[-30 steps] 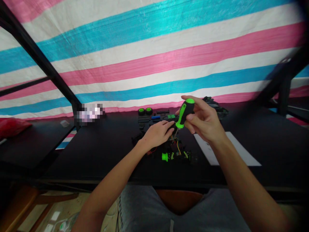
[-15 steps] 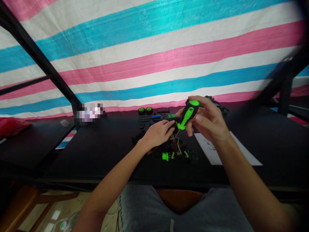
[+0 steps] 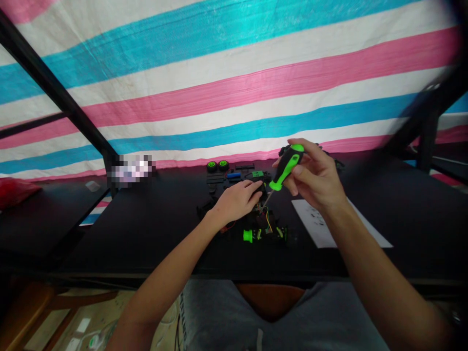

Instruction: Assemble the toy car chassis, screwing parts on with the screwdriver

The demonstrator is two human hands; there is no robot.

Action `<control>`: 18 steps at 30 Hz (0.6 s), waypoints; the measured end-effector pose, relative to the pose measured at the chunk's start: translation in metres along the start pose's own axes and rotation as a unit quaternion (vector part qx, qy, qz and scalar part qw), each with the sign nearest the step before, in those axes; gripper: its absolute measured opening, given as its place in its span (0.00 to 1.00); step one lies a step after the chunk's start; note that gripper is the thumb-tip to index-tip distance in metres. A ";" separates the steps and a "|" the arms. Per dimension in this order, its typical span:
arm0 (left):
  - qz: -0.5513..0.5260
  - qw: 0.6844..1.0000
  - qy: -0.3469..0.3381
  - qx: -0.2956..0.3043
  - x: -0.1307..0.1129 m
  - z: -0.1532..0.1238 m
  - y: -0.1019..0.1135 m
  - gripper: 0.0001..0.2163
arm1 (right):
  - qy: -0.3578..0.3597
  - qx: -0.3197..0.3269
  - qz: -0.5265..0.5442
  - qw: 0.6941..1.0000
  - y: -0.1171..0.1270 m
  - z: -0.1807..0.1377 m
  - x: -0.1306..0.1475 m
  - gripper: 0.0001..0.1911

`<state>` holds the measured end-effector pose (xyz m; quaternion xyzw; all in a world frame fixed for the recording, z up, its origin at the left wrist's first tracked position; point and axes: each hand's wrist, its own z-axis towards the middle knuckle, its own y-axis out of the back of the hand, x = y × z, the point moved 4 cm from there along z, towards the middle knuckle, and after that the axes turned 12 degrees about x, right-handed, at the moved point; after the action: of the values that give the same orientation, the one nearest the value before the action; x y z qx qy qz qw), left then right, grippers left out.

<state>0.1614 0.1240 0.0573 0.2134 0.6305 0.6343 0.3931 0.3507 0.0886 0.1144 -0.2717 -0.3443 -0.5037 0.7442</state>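
A green-and-black screwdriver (image 3: pixel 288 168) is gripped by its handle in my right hand (image 3: pixel 320 178). It leans up to the right, and its thin metal shaft runs down into a partly built toy car chassis (image 3: pixel 268 222). On the chassis I see coloured wires and a bright green wheel hub (image 3: pixel 248 236) at the near end. My left hand (image 3: pixel 237 202) lies over the chassis's far left part, its fingers bent down round it. The fingers hide what is under them, and the exact spot of the screwdriver's tip is hard to make out.
Two green-rimmed wheels (image 3: pixel 217 166), a blue cylinder (image 3: pixel 234 175) and several black parts lie beyond my left hand. A white sheet (image 3: pixel 314 231) with small dark pieces is to the right. Black frame posts (image 3: pixel 86 131) stand before a striped sheet. A red bag (image 3: pixel 16 191) is far left.
The screwdriver has tipped further to the right, and more of its shaft shows. My right fingers have shifted on the handle. My left hand stays on the chassis; the view has shifted slightly.
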 end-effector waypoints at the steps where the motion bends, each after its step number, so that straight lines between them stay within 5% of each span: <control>1: 0.002 1.000 0.000 0.001 0.000 0.000 0.000 0.22 | -0.001 0.005 0.005 1.000 0.000 0.000 0.001 0.30; 8: -0.003 1.000 0.002 0.013 0.000 0.002 0.002 0.21 | -0.012 0.054 0.019 0.998 -0.003 -0.002 0.002 0.28; 18: -0.002 1.000 0.000 -0.002 0.002 0.001 -0.001 0.22 | -0.004 0.007 0.007 1.000 0.001 -0.005 0.001 0.27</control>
<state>0.1610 0.1263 0.0556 0.2113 0.6298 0.6345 0.3951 0.3535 0.0843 0.1119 -0.2706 -0.3486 -0.4949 0.7485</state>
